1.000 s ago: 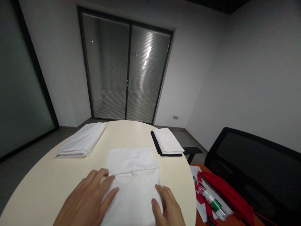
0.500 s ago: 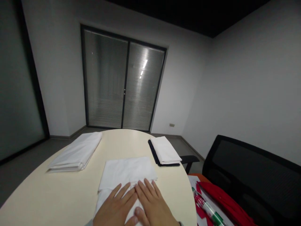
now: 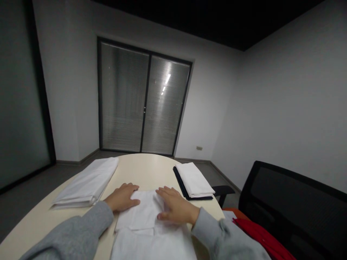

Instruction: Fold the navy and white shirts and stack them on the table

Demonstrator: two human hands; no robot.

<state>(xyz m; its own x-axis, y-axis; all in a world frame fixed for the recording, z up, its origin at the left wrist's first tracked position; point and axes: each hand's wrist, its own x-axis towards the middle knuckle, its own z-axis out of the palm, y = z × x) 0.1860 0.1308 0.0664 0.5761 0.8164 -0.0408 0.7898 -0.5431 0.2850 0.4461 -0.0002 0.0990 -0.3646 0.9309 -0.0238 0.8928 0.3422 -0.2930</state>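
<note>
A white cloth (image 3: 143, 219), folded with layered edges, lies in front of me on the table. My left hand (image 3: 123, 196) rests at its far left corner, thumb apart from the fingers, which reach over the edge. On the far right part of this cloth is my right hand (image 3: 176, 206), its fingers stretched out and its thumb spread. Both hands look open, with no fabric visibly pinched. The near end of the cloth runs out of the bottom of the view.
A thick folded white stack (image 3: 86, 182) lies left on the round table (image 3: 145, 166). At the right edge, folded white fabric (image 3: 193, 178) sits on dark fabric (image 3: 181, 183). Beyond stand a black mesh chair (image 3: 292, 206) and something red (image 3: 260, 234).
Both hands have moved away from me and apart, from side by side on the near cloth to its far corners. Grey sleeves now show, and the view has tilted up slightly.
</note>
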